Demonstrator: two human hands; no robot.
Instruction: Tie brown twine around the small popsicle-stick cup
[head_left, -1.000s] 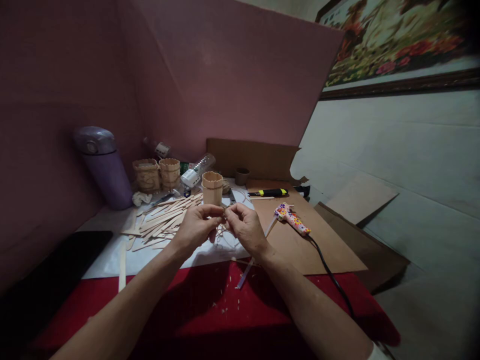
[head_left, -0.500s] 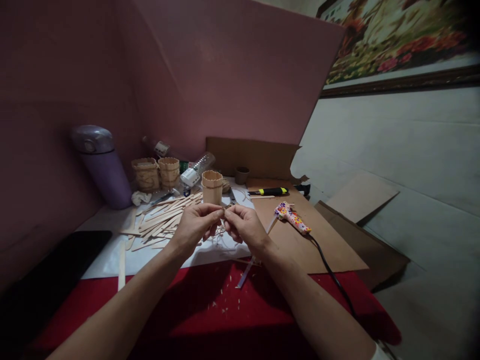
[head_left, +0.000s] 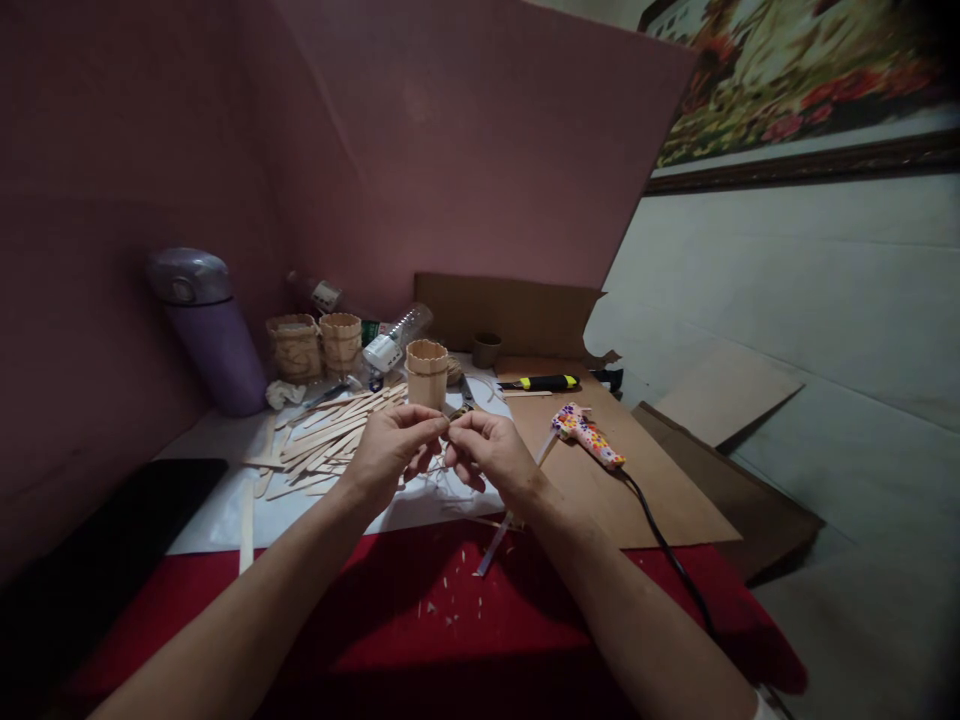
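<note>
Over the white paper, my left hand and my right hand meet fingertip to fingertip. Both are closed in a pinch on a thin brown strand that looks like twine; the fingers hide most of it. Loose pale strands lie beneath them. Just beyond my hands stands a wooden-stick cup with a cord band around it. A small roll of twine is partly hidden behind this cup. Left of my hands, flat wooden sticks lie in a loose heap.
A patterned glue gun with a black cord rests on cardboard, near a black-and-yellow utility knife. Two wooden cups, a plastic bottle and a purple flask stand or lie at back left. A small dark pot is behind.
My pinched fingertips have shifted slightly, and my right hand's lower fingers have moved a little. The whole view has drifted slightly; the things on the table stay put.
</note>
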